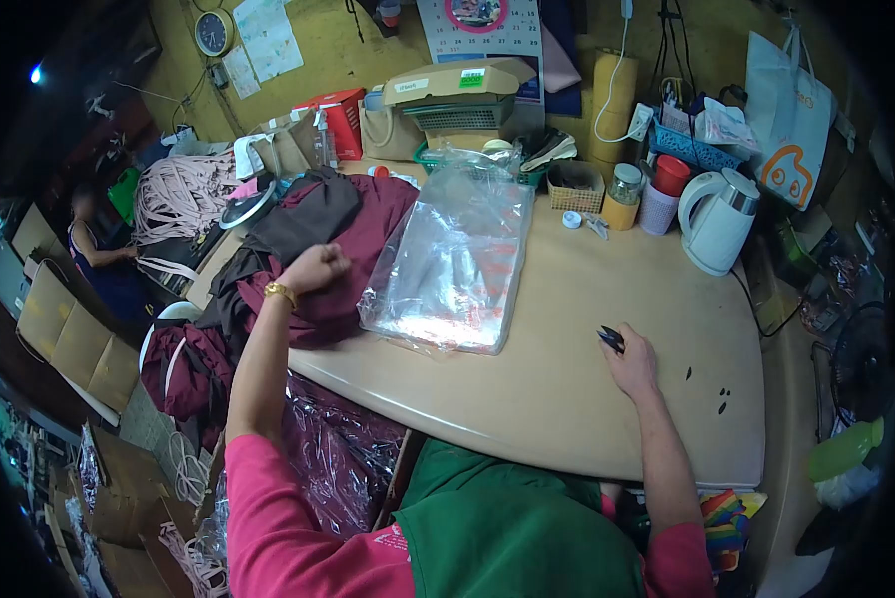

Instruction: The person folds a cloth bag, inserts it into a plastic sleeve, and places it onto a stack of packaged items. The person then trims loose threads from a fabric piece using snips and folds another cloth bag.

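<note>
A small, black, pointed tool [612, 340] is gripped in the right hand [631, 365] over the tan tabletop [557, 299], the forearm stretched forward. The left hand [315, 268] is curled into a loose fist over heaped maroon and dark-grey fabric [373, 219], beside which clear plastic bags [457, 259] are laid.

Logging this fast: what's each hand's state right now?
Left hand: closed, near the maroon cloth; whether it holds anything cannot be told.
Right hand: holding a small black tool.

Heaped maroon cloth [383, 214], clear plastic bags [457, 264] and piled pale strips [183, 194] show a garment workshop.
</note>
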A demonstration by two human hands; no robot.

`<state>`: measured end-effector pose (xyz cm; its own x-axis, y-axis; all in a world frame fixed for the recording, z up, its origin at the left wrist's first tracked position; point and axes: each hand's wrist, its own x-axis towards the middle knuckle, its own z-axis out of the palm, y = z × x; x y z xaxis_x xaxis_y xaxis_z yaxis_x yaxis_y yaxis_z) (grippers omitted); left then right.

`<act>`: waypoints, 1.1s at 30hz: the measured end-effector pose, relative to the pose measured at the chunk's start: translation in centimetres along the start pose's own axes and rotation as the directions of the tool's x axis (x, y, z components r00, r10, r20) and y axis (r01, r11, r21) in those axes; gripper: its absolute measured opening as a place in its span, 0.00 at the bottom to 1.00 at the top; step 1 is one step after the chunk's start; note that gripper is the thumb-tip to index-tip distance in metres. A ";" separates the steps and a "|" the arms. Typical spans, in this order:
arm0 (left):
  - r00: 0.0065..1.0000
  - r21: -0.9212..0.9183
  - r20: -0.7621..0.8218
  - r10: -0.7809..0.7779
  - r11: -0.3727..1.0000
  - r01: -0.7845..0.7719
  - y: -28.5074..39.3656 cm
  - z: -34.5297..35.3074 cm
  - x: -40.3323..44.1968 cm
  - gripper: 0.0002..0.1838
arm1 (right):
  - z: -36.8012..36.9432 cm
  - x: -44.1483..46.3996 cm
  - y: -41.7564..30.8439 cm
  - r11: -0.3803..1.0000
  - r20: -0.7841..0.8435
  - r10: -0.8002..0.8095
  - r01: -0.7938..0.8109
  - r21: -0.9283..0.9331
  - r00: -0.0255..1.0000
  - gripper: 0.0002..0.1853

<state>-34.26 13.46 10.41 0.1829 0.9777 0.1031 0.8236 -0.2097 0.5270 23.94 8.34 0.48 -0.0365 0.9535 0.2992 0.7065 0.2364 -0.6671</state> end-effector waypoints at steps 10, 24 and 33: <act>0.660 -0.847 -0.473 -0.584 0.507 -0.159 -7.9 -8.3 5.0 0.16 | 0.3 -0.2 -0.3 1.000 -0.011 0.003 -0.003 0.017 1.000 0.13; 0.809 -0.535 0.017 0.587 0.689 -0.489 34.1 20.0 -6.8 0.21 | -6.7 -8.0 -13.5 0.646 -0.425 0.073 0.282 0.710 0.902 0.09; 0.957 0.554 0.229 0.176 0.785 -0.277 23.1 20.5 -5.8 0.36 | -5.0 -11.7 -3.6 0.921 0.217 -0.014 0.097 -0.377 0.976 0.28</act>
<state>-5.29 2.75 4.67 0.4435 0.8963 -0.0016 0.8932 -0.4421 -0.0820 25.37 -4.58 2.84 -0.1993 0.9679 0.1534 0.9135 0.2401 -0.3283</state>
